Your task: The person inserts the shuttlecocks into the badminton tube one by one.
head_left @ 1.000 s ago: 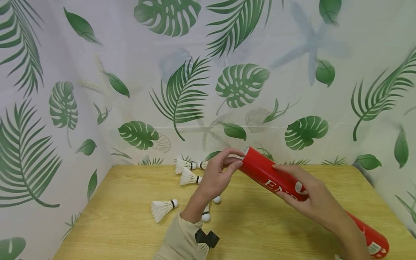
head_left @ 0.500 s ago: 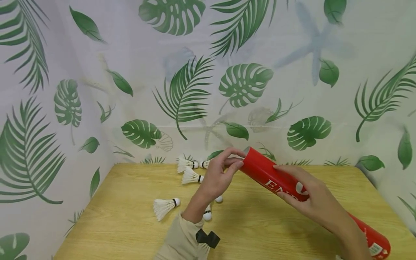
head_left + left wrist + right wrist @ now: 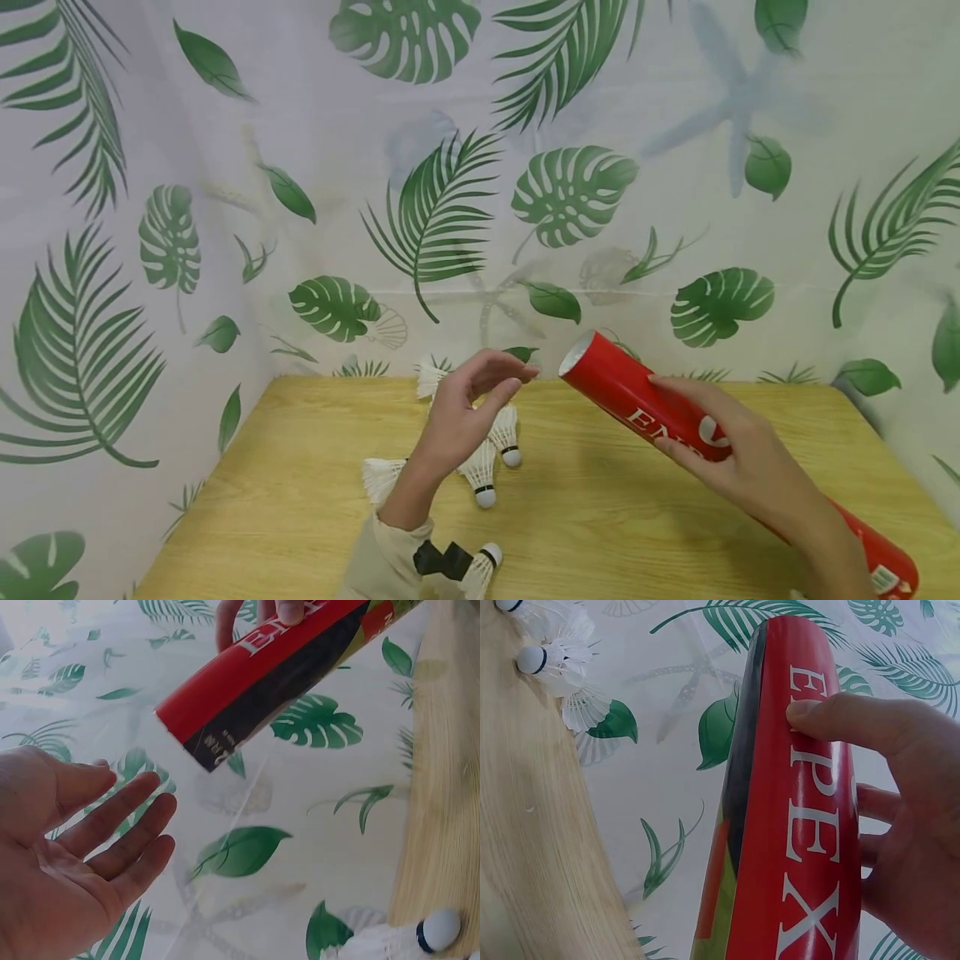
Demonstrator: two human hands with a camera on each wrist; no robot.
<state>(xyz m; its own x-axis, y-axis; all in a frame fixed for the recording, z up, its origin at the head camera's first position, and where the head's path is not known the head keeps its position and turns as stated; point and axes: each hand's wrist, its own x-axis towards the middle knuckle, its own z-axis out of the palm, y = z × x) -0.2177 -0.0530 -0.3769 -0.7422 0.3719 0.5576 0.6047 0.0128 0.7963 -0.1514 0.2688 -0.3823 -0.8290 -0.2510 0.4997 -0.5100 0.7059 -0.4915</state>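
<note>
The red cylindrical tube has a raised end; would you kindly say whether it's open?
Open and uncapped: in the head view, the red cylindrical tube shows its pale inside at that end.

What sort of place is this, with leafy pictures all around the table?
Probably an indoor corner set up for tabletop work, though I can't tell which room. There's a wood-look table with shuttlecocks on it, and pale, leaf-printed sheeting rises behind it.

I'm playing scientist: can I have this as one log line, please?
right hand: grips tilted tube | left hand: empty, apart from tube | shuttlecocks: on table
</note>
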